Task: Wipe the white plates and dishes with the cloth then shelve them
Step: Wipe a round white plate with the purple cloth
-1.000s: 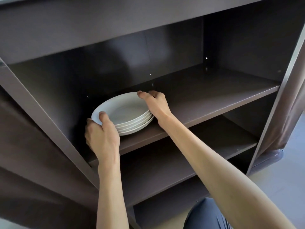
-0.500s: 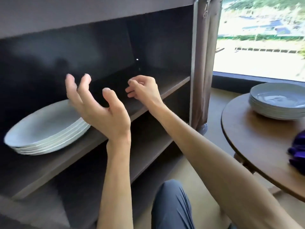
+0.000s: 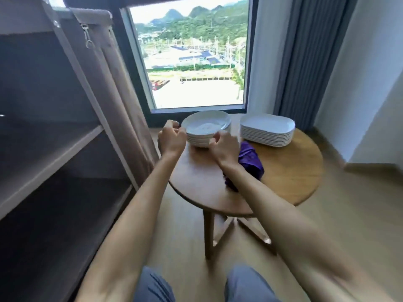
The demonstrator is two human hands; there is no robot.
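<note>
Left hand (image 3: 172, 138) and right hand (image 3: 224, 144), fingers loosely curled and empty, flank the stack of round white dishes (image 3: 206, 128) on the round wooden table (image 3: 290, 171), purple cloth (image 3: 249, 162) just beside, ready for wiping

Round brown wooden surface (image 3: 290, 171), smooth, satin sheen. Stacked round white glazed dishes (image 3: 206, 125) and rounded-rectangular white plates (image 3: 267, 128), glossy ceramic look. Crumpled purple cloth (image 3: 250, 163), slightly shiny. Dark brown shelf unit (image 3: 50, 147), matt laminate.
</note>
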